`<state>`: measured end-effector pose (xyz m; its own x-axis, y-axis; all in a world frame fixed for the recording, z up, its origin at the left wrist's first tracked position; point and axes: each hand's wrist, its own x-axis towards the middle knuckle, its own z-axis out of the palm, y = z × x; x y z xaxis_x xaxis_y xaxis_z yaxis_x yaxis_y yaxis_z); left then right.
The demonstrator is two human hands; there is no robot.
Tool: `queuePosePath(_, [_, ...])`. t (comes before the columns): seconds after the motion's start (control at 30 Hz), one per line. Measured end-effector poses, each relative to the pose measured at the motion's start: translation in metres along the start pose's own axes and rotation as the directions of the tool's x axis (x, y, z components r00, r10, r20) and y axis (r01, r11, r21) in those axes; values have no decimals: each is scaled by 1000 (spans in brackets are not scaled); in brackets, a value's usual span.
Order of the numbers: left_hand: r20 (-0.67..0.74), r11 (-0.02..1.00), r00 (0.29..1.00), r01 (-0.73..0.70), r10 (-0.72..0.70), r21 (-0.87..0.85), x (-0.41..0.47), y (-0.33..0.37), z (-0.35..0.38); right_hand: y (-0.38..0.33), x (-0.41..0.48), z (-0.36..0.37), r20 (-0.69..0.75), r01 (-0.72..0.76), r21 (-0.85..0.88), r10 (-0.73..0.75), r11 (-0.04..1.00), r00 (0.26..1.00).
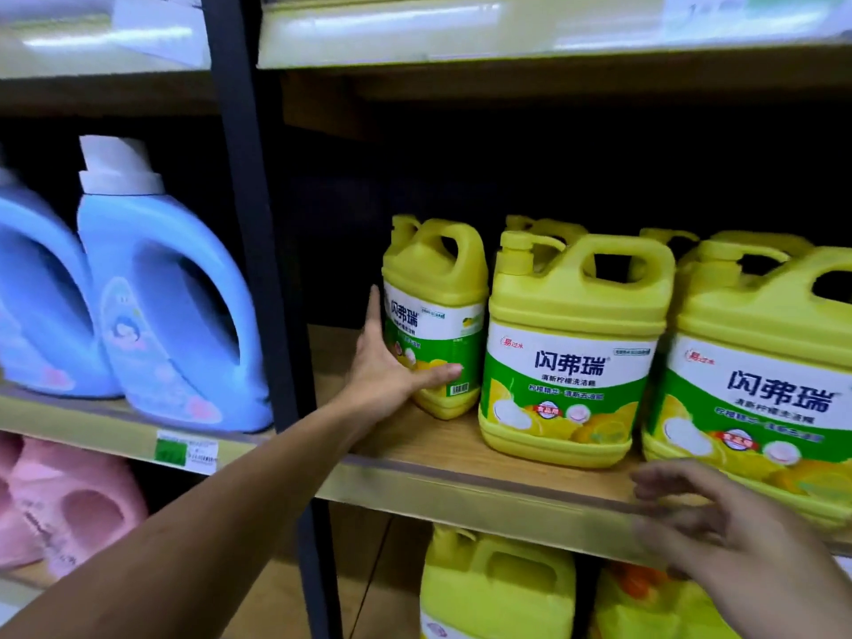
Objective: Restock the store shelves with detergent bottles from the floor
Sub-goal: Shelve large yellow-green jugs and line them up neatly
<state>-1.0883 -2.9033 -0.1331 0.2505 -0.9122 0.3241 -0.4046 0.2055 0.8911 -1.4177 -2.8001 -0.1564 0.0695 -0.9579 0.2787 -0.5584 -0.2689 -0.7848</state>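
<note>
Cupping the angled yellow bottle (433,311) at the row's left end on the shelf (461,461), left hand (382,375) wraps its grip round the lower body, probably to square it with the row; right hand (719,528) hovers loose, holding nothing.

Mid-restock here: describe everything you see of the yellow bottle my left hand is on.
The yellow bottle is a plastic-looking jug with a moulded top handle and a white-and-green label with lemons and a barcode. It stands upright on the wooden shelf, leftmost of its row, turned partly sideways. The left hand holds its lower part, thumb up its side.
</note>
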Motion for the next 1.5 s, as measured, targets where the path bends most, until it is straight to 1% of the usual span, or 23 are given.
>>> queuePosePath(0.03, [4,999,999,-45,45,-10,5,0,3,-4,3,8,-28,-4,4,4,1000,1000])
queuePosePath(0.1, [0,991,991,-131,131,-31,15,1,11,-5,11,21,-129,10,6,-9,1000,992])
queuePosePath(0.2, [-91,980,976,-198,198,8,19,-2,23,6,22,34,-239,105,63,-87,993,967])
queuePosePath(0.27, [-155,980,970,-177,190,91,16,0,30,13,30,43,-301,209,-20,-205,978,931])
queuePosePath(0.33, [-192,980,969,-125,154,155,9,7,33,9,36,46,-379,279,-161,-320,947,868])
queuePosePath(0.4, [-215,978,968,-89,130,191,-2,13,30,4,41,42,-447,305,-207,-367,930,816])
queuePosePath(0.5, [-237,970,961,-90,144,227,-25,22,22,-2,45,40,-509,325,-186,-374,927,776])
queuePosePath(0.57, [-274,964,949,-82,153,254,-41,24,16,-10,42,48,-478,321,-210,-384,923,790])
queuePosePath(0.67, [-315,958,933,-83,172,275,-63,27,13,-16,35,54,-406,273,-274,-369,922,836])
queuePosePath(0.77, [-322,951,927,-98,194,292,-78,31,13,-19,36,46,-389,241,-215,-309,947,868])
queuePosePath(0.87, [-328,951,923,-102,200,294,-86,33,12,-23,39,43,-393,214,-184,-272,959,879])
queuePosePath(0.97, [-351,948,914,-95,204,305,-89,36,13,-25,39,49,-385,197,-243,-281,950,879])
queuePosePath(1.07, [-373,947,906,-81,200,311,-90,37,16,-23,40,57,-351,197,-245,-277,949,894])
queuePosePath(1.27, [-402,951,895,-72,195,301,-92,35,19,-24,49,68,-396,187,-317,-309,930,865])
queuePosePath(1.4, [-399,947,895,-73,200,312,-91,35,21,-31,58,69,-354,139,-362,-274,922,894])
queuePosePath(1.5, [-409,943,890,-66,203,325,-91,35,21,-33,66,72,-331,141,-335,-256,932,908])
